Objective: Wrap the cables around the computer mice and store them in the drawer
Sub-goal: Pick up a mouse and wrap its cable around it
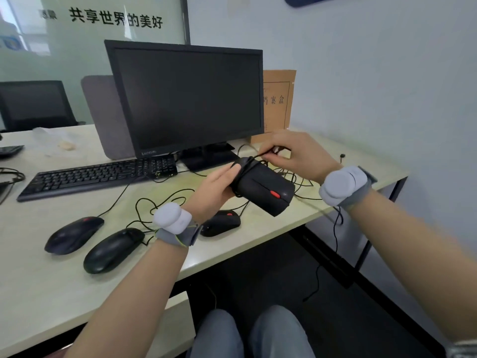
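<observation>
My left hand (215,188) grips a black mouse with a red wheel (263,188), held above the desk with several turns of cable round its rear end. My right hand (296,153) pinches that black cable (260,153) just above the mouse. Three more black mice lie on the desk: one at the far left (73,235), one beside it (112,250), and one below my left wrist (222,223). Their loose cables (154,202) tangle across the desk. No drawer is in view.
A black monitor (185,99) and keyboard (98,174) stand behind the mice. A brown file box (280,99) leans by the wall. A cable (335,233) hangs over the desk's right edge (284,228). My knees are below.
</observation>
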Tool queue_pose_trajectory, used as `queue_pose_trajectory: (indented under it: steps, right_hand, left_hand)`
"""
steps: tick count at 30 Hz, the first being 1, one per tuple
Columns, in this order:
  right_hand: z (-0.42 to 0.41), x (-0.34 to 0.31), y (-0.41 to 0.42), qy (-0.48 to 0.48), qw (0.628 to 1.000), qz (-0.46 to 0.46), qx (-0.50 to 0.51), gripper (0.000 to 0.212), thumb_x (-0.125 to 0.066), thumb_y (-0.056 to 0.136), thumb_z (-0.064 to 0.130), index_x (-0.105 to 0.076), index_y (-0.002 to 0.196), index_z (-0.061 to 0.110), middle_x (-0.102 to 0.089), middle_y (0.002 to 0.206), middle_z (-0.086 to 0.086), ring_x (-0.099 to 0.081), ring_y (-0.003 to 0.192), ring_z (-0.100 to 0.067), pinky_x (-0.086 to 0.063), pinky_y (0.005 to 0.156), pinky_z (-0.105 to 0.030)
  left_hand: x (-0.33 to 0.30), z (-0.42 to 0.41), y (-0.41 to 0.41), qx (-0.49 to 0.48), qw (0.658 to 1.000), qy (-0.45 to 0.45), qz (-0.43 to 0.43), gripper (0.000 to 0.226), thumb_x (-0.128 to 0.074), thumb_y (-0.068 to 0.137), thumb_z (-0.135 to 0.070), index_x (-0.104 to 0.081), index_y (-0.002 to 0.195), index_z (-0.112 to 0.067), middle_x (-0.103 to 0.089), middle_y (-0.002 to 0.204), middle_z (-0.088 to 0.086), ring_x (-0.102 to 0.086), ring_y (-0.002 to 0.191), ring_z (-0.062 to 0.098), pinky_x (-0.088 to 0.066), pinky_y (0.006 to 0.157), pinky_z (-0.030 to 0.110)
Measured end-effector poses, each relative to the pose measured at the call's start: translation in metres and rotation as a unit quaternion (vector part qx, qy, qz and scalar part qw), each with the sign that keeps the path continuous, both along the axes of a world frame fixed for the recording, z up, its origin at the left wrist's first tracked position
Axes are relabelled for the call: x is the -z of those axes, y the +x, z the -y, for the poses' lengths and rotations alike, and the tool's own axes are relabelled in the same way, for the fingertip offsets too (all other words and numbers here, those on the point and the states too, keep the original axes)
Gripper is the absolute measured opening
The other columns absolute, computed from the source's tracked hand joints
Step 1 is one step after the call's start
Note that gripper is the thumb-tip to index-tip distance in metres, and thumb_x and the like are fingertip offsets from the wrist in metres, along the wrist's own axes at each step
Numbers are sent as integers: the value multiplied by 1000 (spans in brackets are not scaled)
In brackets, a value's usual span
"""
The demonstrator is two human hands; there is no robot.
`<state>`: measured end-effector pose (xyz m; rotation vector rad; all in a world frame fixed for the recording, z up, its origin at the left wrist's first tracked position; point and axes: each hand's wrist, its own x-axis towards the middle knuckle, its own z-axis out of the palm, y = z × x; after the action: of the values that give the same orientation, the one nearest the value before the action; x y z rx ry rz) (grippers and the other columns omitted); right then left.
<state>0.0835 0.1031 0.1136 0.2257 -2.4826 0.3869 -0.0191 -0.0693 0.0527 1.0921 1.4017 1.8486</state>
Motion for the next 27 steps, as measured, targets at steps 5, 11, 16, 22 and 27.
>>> queue_pose_trajectory:
  steps: [5,11,16,22,27]
  right_hand:
    - [-4,25,-10,-157,984,53,66,18,-54,87,5,-61,79,20,-58,70,9,-50,65,-5,-41,70,-15]
    - [31,49,-19,-178,952,245,30,14,-49,88,21,-55,91,33,-68,70,8,-66,58,-8,-52,67,-22]
    - [47,47,-23,-103,957,263,70,23,-35,94,25,-55,104,33,-69,83,10,-66,72,-5,-54,75,-31]
    - [51,19,-18,-74,987,120,76,17,-48,91,23,-57,101,33,-62,84,9,-62,76,-13,-52,69,-29]
    - [44,-9,-11,22,988,42,148,20,-51,88,17,-64,96,29,-48,79,9,-44,68,-11,-29,54,-21]
  left_hand:
    - [-14,-5,-1,46,989,112,85,42,-41,90,-31,-50,119,-1,-49,121,19,-46,109,27,-39,91,38]
    - [-32,-23,-7,-27,965,189,179,31,-35,99,-29,-58,106,-10,-66,92,2,-61,78,10,-52,64,21]
    - [-54,-27,-25,-160,959,171,159,20,-49,95,-32,-57,90,-15,-64,86,-1,-61,78,8,-51,66,18]
    - [-56,-23,-42,-299,951,71,-17,31,-53,92,-31,-50,116,-11,-57,110,10,-58,105,21,-51,88,30]
    - [-60,-10,-45,-329,919,-54,-211,39,-51,92,-36,-46,126,-17,-57,110,-3,-56,105,17,-43,92,31]
